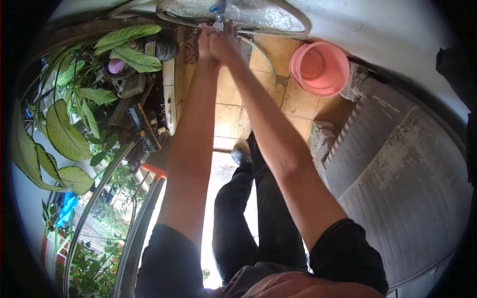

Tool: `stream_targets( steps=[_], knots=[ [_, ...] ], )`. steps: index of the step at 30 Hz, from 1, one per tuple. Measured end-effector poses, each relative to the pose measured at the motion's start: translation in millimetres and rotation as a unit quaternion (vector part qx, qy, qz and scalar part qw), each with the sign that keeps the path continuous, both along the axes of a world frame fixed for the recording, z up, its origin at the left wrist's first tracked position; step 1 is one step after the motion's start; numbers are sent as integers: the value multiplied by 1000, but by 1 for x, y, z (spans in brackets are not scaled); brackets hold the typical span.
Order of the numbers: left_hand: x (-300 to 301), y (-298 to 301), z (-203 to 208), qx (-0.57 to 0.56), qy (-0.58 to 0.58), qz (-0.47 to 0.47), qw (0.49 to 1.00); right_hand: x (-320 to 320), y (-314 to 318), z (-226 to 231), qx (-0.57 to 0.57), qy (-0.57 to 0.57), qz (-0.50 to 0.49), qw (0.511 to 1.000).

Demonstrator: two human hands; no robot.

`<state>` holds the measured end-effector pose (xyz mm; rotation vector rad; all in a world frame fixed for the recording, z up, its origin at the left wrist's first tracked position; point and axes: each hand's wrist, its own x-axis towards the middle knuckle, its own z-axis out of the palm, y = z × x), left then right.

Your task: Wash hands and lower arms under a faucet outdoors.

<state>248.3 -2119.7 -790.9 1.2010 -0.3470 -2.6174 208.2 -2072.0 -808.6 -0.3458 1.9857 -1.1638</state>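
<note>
Both my arms reach out to a tap (pixel 218 10) with a blue handle at the far wall. Just below its spout, my left hand (pixel 204 43) and my right hand (pixel 224 48) press against each other and overlap. A pale, bright patch between them looks like water, though it is too small to be sure. Stretched fingers show on the right hand's side. How the left hand's fingers lie is hidden by the overlap. No object can be made out in either hand.
A pink bucket (pixel 320 68) stands on the yellow floor tiles (pixel 228 119), right of a thin hose (pixel 268 59). Grey corrugated sheeting (pixel 397 179) leans at the right beside broken blocks (pixel 323 141). Leafy plants (pixel 67 131), a brush head (pixel 144 127) and an orange handle (pixel 154 171) are left.
</note>
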Motion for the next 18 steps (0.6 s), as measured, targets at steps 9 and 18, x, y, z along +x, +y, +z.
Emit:
stream_targets(
  steps=[9, 18],
  knots=[
    [-28, 4, 11, -57, 64, 23, 996, -28, 2, 25, -22, 156, 3, 987],
    [-80, -8, -80, -16, 364, 5, 931, -43, 6, 13, -84, 471, 43, 877]
  ],
)
